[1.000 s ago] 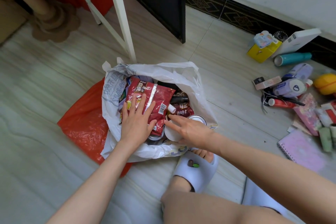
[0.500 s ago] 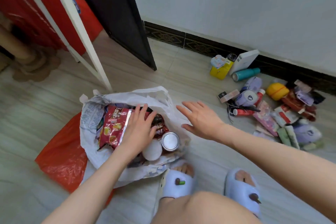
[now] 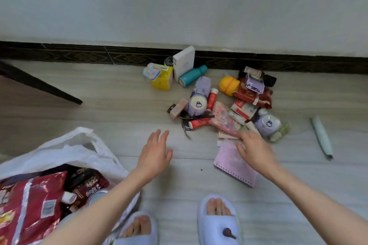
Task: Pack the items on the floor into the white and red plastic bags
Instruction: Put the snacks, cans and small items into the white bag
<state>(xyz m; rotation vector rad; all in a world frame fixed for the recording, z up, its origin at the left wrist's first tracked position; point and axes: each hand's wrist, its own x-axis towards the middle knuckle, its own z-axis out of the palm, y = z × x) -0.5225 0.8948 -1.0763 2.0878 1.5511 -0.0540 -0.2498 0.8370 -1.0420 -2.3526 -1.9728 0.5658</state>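
Both hands reach forward over the floor with fingers spread and holding nothing: the left hand (image 3: 154, 151) hovers above bare floor (image 3: 119, 109), palm down, while the right hand (image 3: 253, 150) lies over the far edge of a pink spiral notebook (image 3: 233, 163), its fingertips at the near edge of the pile of items (image 3: 225, 101); whether they touch the notebook cannot be told. Just beyond the right hand lie a pink patterned packet (image 3: 224, 118), a red tube (image 3: 199, 123) and a tangle of dark cord, which sit between the hands and the things farther back. Past these are two purple rolls (image 3: 199, 96), a second red tube (image 3: 212, 98), red and white boxes (image 3: 244, 109) and a yellow round container (image 3: 229, 85). Closest to the dark skirting board (image 3: 79, 54) at the wall stand a yellow box (image 3: 162, 80), a white box (image 3: 183, 63) leaning against the wall, and a teal bottle (image 3: 192, 75) lying on its side. A pale green tube (image 3: 322, 138) lies well apart to the right of the pile. The white plastic bag (image 3: 65, 151) sits open at the lower left, under the left forearm, stuffed with red snack packets (image 3: 29, 205) and a can. Two feet in pale slippers (image 3: 218, 221) stand at the bottom edge of the view.
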